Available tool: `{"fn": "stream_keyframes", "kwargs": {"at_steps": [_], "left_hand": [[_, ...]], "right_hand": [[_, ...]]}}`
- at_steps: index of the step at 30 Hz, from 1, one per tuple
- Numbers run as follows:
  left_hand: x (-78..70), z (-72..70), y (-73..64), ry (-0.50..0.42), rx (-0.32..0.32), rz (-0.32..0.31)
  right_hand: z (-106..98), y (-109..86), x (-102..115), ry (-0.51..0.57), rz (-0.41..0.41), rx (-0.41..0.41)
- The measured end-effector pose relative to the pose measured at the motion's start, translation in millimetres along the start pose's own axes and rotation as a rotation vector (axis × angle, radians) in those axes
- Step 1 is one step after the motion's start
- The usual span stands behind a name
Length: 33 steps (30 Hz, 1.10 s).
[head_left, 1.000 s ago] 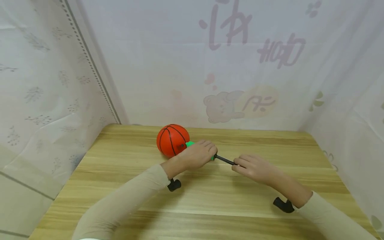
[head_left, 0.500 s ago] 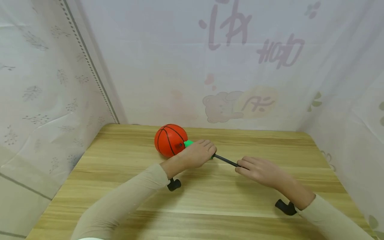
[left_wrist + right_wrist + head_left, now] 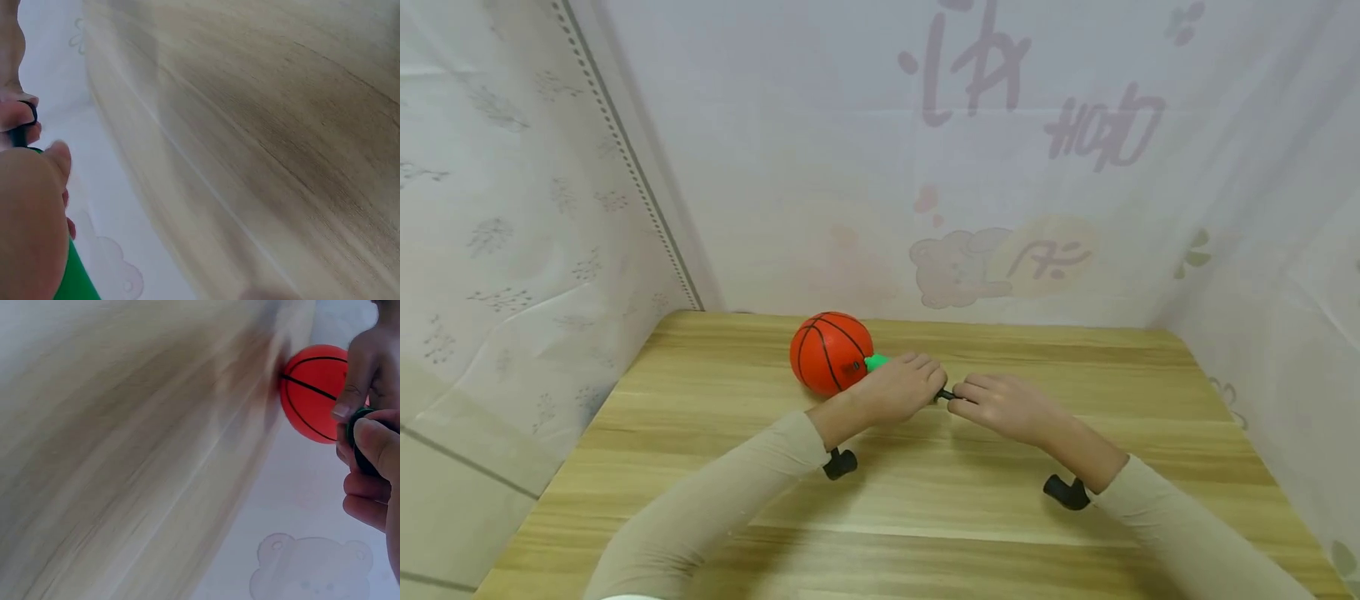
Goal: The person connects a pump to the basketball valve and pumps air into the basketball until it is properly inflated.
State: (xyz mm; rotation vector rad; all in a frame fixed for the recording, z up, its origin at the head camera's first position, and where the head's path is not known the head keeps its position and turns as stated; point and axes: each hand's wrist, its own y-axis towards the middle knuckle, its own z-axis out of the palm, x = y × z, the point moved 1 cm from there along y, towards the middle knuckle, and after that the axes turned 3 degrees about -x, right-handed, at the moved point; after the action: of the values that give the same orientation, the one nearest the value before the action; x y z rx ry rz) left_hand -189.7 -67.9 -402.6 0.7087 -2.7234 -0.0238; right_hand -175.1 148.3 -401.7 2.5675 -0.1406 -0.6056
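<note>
A small orange-red toy basketball [image 3: 829, 354] with black lines sits on the wooden table, left of both hands. Against its right side is the green end of a hand pump [image 3: 876, 362]. My left hand [image 3: 904, 387] wraps around the green barrel, hiding most of it; in the left wrist view more of the green barrel [image 3: 76, 280] shows below that hand. A short piece of black rod [image 3: 947, 395] bridges the two hands. My right hand [image 3: 1006, 407] grips the pump's black handle [image 3: 364, 447], thumb on one side and fingers curled on the other, close to the left hand.
Pale printed curtains [image 3: 820, 167] stand behind the wooden table [image 3: 940, 508] and along both sides. Black curved mounts stick out below the left wrist [image 3: 840, 464] and the right wrist [image 3: 1067, 492].
My right hand first drew slightly right, then came left toward the left hand, so the bare length of black rod is much shorter. The left hand and basketball stay nearly in place.
</note>
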Motion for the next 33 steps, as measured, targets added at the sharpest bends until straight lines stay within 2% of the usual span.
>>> {"fn": "stream_keyframes", "kwargs": {"at_steps": [4,7,13,18,24,33], "left_hand": [[3.2,-3.5,-2.5,-0.041,0.018,-0.016],[6.2,-5.7,-5.5,-0.074,0.013,-0.031],[9.4,-5.6,-8.8,-0.059,0.019,-0.019],[7.7,-5.2,-6.1,-0.049,0.034,-0.02],[2.5,-0.8,-2.1,-0.032,0.029,-0.025],[1.9,0.1,0.9,-0.009,-0.031,-0.011]], "right_hand": [[-4.8,-3.8,0.2,-0.008,-0.008,-0.022],[-13.6,-14.2,2.2,0.006,-0.003,-0.026],[-33.0,-44.6,10.5,0.021,-0.003,-0.022],[-41.3,-56.8,13.7,0.006,0.008,0.008],[-32.4,-51.4,10.1,0.012,0.006,0.041],[-9.6,-12.5,-1.3,0.007,-0.025,-0.004]]}}
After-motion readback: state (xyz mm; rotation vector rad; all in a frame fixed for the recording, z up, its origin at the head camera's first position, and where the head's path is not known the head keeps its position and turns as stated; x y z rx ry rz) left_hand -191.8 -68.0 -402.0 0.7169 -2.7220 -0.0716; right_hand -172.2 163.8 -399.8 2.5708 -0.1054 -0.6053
